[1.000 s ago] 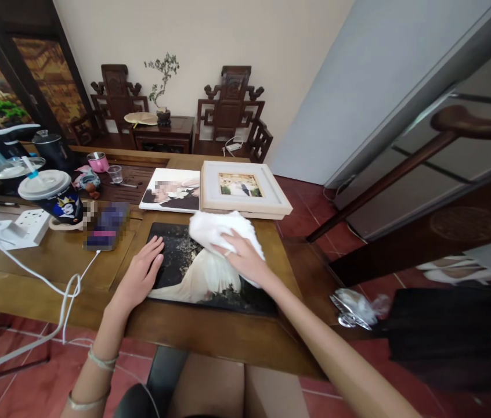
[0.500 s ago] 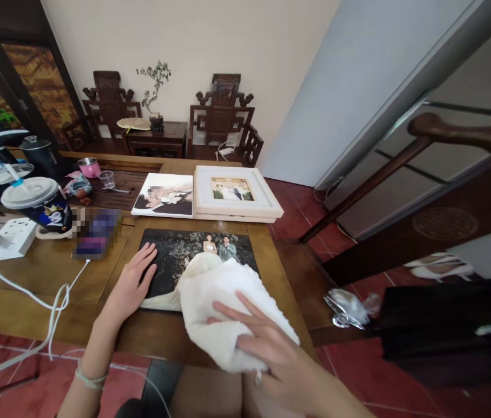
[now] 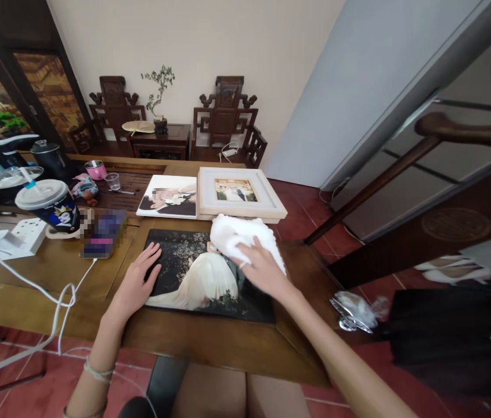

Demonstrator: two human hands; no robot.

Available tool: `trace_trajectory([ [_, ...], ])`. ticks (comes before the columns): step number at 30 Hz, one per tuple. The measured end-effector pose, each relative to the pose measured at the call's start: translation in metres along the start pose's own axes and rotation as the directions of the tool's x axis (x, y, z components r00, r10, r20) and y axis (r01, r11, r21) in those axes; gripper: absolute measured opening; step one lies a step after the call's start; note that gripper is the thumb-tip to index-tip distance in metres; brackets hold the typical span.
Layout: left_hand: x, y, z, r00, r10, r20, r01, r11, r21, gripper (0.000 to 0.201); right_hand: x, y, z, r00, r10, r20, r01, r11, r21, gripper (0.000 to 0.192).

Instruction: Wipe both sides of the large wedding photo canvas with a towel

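A dark photo print [image 3: 197, 278] showing a white dress lies flat on the wooden table [image 3: 210, 342] in front of me. My left hand [image 3: 139, 278] rests flat on its left edge, fingers apart. My right hand [image 3: 260, 270] presses a white cloth [image 3: 237, 235] onto the print's upper right corner. The cloth covers that corner of the picture.
A white framed photo [image 3: 239, 194] and an unframed print [image 3: 169, 197] lie behind the dark print. At left stand a lidded cup [image 3: 49, 206], a phone [image 3: 104, 232] on a white cable [image 3: 60, 302], a power strip [image 3: 21, 235] and a kettle [image 3: 47, 154]. Carved chairs line the back wall.
My right hand has swept the cloth from the print's near edge back up to its upper right corner. My left hand has stayed on the left edge.
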State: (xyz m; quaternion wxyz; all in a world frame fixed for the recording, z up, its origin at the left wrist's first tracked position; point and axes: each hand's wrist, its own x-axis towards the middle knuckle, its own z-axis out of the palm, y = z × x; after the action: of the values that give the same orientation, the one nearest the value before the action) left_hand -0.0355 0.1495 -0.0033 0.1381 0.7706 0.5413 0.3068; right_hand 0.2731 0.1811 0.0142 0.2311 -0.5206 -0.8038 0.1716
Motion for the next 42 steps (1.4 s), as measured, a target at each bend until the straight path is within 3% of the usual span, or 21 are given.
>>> trace_trajectory([
  [4, 0.001, -0.001, 0.001, 1.0, 0.006, -0.001, -0.006, 1.0, 0.004, 0.043, -0.053, -0.048, 0.012, 0.985, -0.118, 0.123, 0.125, 0.991, -0.05, 0.034],
  [7, 0.001, -0.002, 0.001, 1.0, 0.008, -0.003, -0.008, 1.0, 0.002, 0.044, -0.084, -0.072, 0.015, 0.923, -0.307, 0.234, 0.305, 0.951, 0.045, 0.041],
  [9, 0.001, -0.002, 0.002, 1.0, 0.007, -0.002, -0.007, 1.0, 0.005, 0.044, -0.086, -0.074, 0.012, 0.866, -0.417, 0.277, 0.4, 0.909, 0.119, 0.043],
  [12, 0.001, -0.003, 0.002, 1.0, 0.005, 0.004, -0.005, 1.0, 0.01, 0.045, -0.063, -0.06, 0.005, 0.849, -0.437, 0.298, 0.411, 0.9, 0.148, 0.043],
  [16, 0.0, -0.002, 0.002, 1.0, 0.0, 0.009, 0.0, 1.0, -0.021, 0.044, -0.004, -0.045, 0.008, 0.946, -0.263, 0.19, 0.261, 0.965, 0.032, 0.036],
  [19, 0.0, 0.003, -0.002, 0.999, -0.028, -0.02, 0.025, 0.993, -0.119, 0.045, 0.034, -0.06, 0.026, 0.985, -0.13, 0.116, 0.138, 0.988, -0.065, 0.036],
  [21, -0.001, 0.007, -0.006, 0.994, -0.075, -0.076, 0.054, 0.968, -0.247, 0.047, 0.046, -0.08, 0.04, 0.984, -0.133, 0.118, 0.143, 0.986, -0.081, 0.039],
  [23, -0.001, 0.008, -0.01, 0.978, -0.152, -0.142, 0.083, 0.912, -0.401, 0.05, 0.045, -0.102, 0.051, 0.948, -0.265, 0.179, 0.28, 0.958, -0.064, 0.041],
  [27, -0.001, 0.006, -0.01, 0.939, -0.267, -0.217, 0.093, 0.805, -0.586, 0.056, 0.015, -0.123, 0.052, 0.766, -0.556, 0.323, 0.574, 0.818, 0.046, 0.042],
  [31, 0.0, 0.003, -0.004, 0.94, -0.27, -0.208, 0.126, 0.842, -0.524, 0.053, -0.025, -0.106, 0.032, 0.661, -0.65, 0.376, 0.621, 0.755, 0.212, 0.049],
  [33, 0.001, 0.002, -0.002, 0.941, -0.278, -0.195, 0.162, 0.871, -0.464, 0.047, -0.044, -0.089, 0.019, 0.68, -0.627, 0.381, 0.584, 0.777, 0.235, 0.052],
  [35, 0.003, 0.003, -0.003, 0.92, -0.349, -0.176, 0.215, 0.828, -0.519, 0.045, -0.061, -0.071, 0.008, 0.764, -0.53, 0.367, 0.5, 0.847, 0.182, 0.046],
  [36, 0.004, 0.003, -0.006, 0.899, -0.412, -0.149, 0.25, 0.761, -0.598, 0.047, -0.067, -0.063, 0.004, 0.82, -0.457, 0.344, 0.44, 0.889, 0.131, 0.04],
  [38, 0.007, 0.005, -0.016, 0.829, -0.559, -0.028, 0.332, 0.531, -0.78, 0.05, -0.075, -0.052, 0.0, 0.916, -0.309, 0.256, 0.314, 0.949, 0.022, 0.027],
  [40, 0.01, 0.009, -0.03, 0.751, -0.651, 0.111, 0.377, 0.284, -0.881, 0.05, -0.077, -0.049, 0.002, 0.961, -0.236, 0.147, 0.247, 0.967, -0.061, 0.016],
  [42, 0.01, 0.017, -0.046, 0.727, -0.665, 0.17, 0.358, 0.156, -0.921, 0.044, -0.073, -0.058, 0.007, 0.968, -0.247, 0.049, 0.251, 0.962, -0.109, 0.016],
])
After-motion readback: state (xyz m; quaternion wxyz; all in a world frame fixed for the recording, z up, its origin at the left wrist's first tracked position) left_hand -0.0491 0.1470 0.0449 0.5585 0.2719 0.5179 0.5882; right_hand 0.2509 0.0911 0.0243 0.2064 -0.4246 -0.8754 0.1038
